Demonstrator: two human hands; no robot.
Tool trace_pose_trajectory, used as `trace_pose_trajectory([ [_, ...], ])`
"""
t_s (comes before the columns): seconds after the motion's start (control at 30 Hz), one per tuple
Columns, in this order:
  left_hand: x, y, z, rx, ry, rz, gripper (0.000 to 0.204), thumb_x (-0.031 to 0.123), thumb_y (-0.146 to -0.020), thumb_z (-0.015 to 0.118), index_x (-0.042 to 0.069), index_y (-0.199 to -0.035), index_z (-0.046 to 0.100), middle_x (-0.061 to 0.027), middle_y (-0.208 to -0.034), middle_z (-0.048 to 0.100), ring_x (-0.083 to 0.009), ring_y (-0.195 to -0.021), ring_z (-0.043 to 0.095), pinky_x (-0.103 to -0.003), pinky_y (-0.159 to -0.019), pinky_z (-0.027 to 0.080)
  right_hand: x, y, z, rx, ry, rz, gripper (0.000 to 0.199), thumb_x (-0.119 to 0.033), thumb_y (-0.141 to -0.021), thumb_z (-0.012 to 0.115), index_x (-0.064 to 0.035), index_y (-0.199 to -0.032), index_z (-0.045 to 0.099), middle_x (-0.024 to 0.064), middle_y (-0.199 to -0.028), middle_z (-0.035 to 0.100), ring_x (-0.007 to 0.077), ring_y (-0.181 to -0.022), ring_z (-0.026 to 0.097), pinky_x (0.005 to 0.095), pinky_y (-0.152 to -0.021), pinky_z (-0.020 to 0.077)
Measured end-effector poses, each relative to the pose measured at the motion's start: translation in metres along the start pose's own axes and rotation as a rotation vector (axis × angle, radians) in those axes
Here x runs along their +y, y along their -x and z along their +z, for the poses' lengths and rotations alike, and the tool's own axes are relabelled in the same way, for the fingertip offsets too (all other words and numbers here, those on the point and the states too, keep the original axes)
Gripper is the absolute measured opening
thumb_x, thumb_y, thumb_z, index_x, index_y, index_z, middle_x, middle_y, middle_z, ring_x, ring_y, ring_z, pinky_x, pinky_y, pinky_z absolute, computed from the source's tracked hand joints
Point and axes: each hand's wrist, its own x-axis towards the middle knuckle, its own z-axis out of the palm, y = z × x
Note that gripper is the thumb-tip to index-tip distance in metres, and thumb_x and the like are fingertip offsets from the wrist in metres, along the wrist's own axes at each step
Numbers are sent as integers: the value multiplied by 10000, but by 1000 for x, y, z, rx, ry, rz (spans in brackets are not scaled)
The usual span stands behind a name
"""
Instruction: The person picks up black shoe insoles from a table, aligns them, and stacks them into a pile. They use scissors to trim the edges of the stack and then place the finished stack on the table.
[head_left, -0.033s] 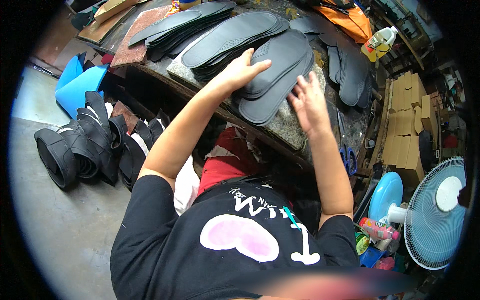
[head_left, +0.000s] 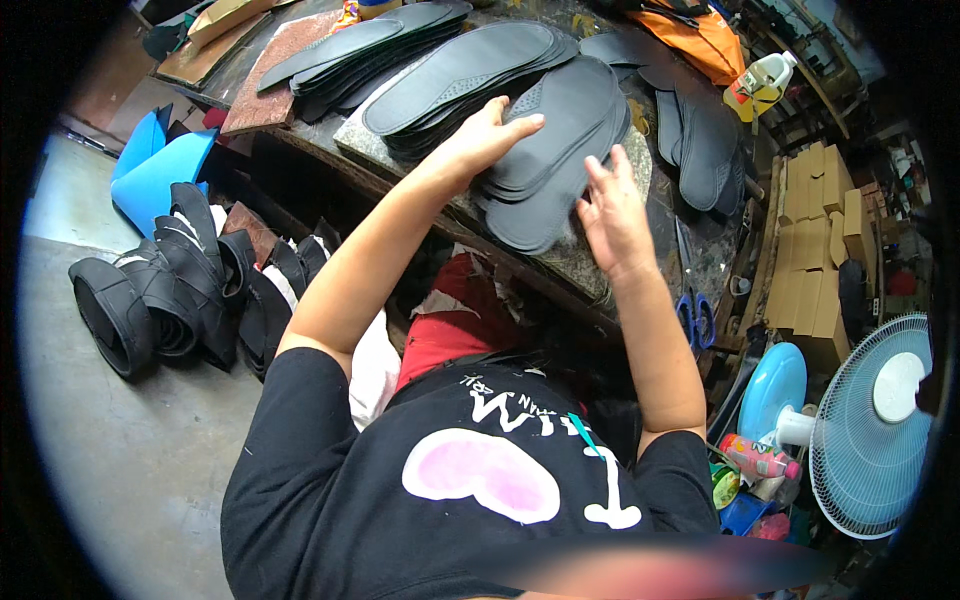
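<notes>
I am squaring up the stack of dark grey rubber shoe soles [head_left: 560, 150], my left hand [head_left: 485, 135] flat on top and my right hand [head_left: 612, 210] open against its near edge; next, I judge, comes lifting one sole.

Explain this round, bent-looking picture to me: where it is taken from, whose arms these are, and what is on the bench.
The picture comes from a wide fisheye camera worn on a person's head, looking down, so straight edges bend near the rim. The two bare arms are that person's own. The left hand rests flat on a fanned stack of dark shoe insoles; the right hand touches the stack's near edge. Neither hand grips anything. The stack lies on a stone slab on a cluttered workbench, with more insoles behind. Black boots stand on the floor at left, a blue fan at right.
</notes>
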Motion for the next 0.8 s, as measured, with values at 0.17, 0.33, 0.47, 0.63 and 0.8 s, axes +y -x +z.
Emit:
trace_pose_trajectory([
  [0.17, 9, 0, 19, -202, 469, -123, 829, 327, -789, 777, -131, -1364, 394, -268, -1205, 588, -249, -1015, 657, -329, -834, 565, 6, 10, 1, 4, 101, -81, 917, -12, -868, 639, -14, -1550, 25, 165, -1559, 223, 242, -1390, 333, 376, -1126, 320],
  [0.33, 20, 17, 34, -259, 538, 56, 737, 168, -753, 803, -85, -1339, 435, -191, -1086, 659, -209, -852, 686, -307, -740, 582, -11, 25, -9, 20, -167, -97, 724, -57, -877, 633, -44, -1498, 260, 99, -1426, 452, 233, -1320, 430, 358, -1108, 353],
  [0.47, 35, 33, 44, -239, 475, 469, 774, 205, -767, 804, -49, -1383, 408, -193, -1250, 583, -227, -1140, 574, -327, -998, 453, -51, 25, -11, 64, 6, -236, 605, -131, -859, 688, -78, -1406, 435, 79, -1283, 577, 236, -1159, 576, 408, -988, 495],
  [0.63, 58, 10, 29, -99, 358, 706, 773, 191, -724, 807, -18, -1359, 417, -175, -1183, 584, -221, -1140, 558, -338, -1002, 445, -84, 9, -6, -90, 220, -561, 693, 28, -782, 736, -71, -1380, 400, 111, -1267, 567, 241, -1138, 592, 379, -985, 508],
  [0.8, 59, -5, 31, -152, 460, 621, 836, 164, -737, 834, 2, -1398, 348, -149, -1302, 537, -228, -1186, 563, -353, -997, 493, -67, -15, -3, -213, 316, -569, 764, 27, -799, 730, -55, -1437, 316, 115, -1313, 538, 216, -1206, 537, 353, -1049, 432],
])
